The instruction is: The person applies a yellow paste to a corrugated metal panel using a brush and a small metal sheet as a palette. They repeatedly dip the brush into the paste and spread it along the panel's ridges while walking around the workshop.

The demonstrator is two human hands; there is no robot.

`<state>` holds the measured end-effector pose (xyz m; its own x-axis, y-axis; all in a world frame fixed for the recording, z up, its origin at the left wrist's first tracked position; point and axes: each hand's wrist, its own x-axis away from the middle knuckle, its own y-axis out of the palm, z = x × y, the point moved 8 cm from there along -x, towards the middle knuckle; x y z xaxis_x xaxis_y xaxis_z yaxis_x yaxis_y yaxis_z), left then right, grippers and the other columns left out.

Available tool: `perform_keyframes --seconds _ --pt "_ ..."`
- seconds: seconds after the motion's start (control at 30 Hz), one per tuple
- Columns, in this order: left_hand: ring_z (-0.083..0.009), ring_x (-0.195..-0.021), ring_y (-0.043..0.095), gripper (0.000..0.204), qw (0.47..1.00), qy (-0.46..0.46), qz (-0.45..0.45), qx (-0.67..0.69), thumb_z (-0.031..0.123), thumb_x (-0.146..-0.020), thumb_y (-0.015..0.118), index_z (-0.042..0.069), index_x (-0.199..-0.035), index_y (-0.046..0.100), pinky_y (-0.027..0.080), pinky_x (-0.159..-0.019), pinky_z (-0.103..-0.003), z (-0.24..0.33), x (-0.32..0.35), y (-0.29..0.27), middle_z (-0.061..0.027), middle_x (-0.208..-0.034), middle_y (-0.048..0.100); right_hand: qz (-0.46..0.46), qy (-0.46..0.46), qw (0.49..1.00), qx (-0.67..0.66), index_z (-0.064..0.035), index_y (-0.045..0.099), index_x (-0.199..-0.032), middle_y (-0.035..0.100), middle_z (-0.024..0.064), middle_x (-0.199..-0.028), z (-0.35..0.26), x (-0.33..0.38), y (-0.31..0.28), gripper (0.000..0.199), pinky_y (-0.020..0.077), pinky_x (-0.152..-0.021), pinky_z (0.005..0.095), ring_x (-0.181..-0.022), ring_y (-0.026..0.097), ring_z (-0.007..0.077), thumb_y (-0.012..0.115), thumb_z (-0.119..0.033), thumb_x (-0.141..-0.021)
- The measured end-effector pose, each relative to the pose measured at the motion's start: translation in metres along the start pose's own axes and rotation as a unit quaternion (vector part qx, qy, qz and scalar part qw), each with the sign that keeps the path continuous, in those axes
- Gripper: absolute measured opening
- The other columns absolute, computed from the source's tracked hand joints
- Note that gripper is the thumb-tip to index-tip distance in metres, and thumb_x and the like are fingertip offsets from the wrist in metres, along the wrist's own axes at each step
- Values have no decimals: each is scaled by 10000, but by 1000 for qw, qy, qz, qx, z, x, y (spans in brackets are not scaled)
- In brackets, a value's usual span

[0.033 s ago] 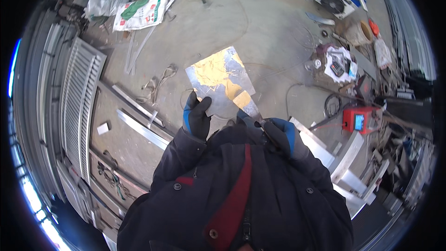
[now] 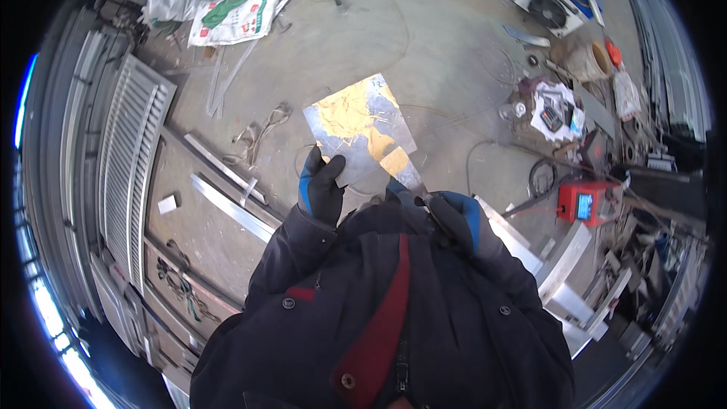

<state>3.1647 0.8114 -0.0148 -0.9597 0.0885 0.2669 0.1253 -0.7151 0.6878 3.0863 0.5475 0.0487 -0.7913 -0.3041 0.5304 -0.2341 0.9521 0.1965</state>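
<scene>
I hold a square metal sheet (image 2: 356, 125) with yellow patches up in front of my chest. My left hand (image 2: 322, 185), in a blue and black glove, grips the sheet's lower left edge. The right hand (image 2: 454, 220), gloved the same way, is closed on the handle of a scraper. The scraper's blade (image 2: 403, 169) rests on the sheet's lower right corner. My dark jacket with a red strip fills the lower part of the view.
On the concrete floor to the left lie a louvred metal panel (image 2: 132, 159) and metal strips (image 2: 227, 208). Printed sacks (image 2: 235, 19) sit at the top left. A red box-shaped machine (image 2: 587, 203), cables, aluminium profiles (image 2: 560, 265) and a fan unit (image 2: 549, 7) crowd the right.
</scene>
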Motion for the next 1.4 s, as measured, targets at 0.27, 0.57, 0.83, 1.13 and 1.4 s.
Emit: perform_keyframes --seconds 0.27,0.57,0.83,1.13,1.4 --pt "-242 -1270 722 477 994 109 20 -12 1 -1060 612 100 -1526 633 585 -1058 -386 -19 13 3 -94 -1390 742 0 -38 998 58 -33 774 -1304 676 -39 -865 40 -47 -19 437 416 -633 238 -716 541 34 662 -420 -1135" --pt "-224 -1271 709 489 983 166 17 -79 1 -1045 641 25 -1532 604 557 -1086 -379 -29 6 -29 -98 -1432 724 -15 -65 995 73 -33 784 -1282 694 -25 -854 58 -99 -11 400 419 -626 241 -722 546 29 678 -387 -1130" --pt "-243 -1337 679 539 934 226 36 -275 33 -1052 664 24 -1578 550 528 -1129 -397 -60 -40 -140 -113 -1494 690 -48 -73 993 81 -43 799 -1271 688 -36 -855 119 -207 10 393 458 -629 252 -711 582 30 663 -386 -1137" --pt "-296 -1349 681 576 953 236 35 -187 -28 -1012 682 18 -1573 559 536 -1157 -419 -123 -110 -275 -141 -1493 692 -59 -159 979 114 -36 772 -1337 732 14 -863 227 -355 20 412 463 -571 245 -646 597 50 662 -382 -1143" --pt "-238 -1285 712 535 983 181 30 -24 -38 -1027 641 29 -1555 591 564 -1108 -407 -244 -142 -397 -110 -1455 720 -98 -178 971 123 -19 766 -1322 755 32 -883 363 -441 -2 410 511 -637 267 -707 642 71 659 -369 -1137"
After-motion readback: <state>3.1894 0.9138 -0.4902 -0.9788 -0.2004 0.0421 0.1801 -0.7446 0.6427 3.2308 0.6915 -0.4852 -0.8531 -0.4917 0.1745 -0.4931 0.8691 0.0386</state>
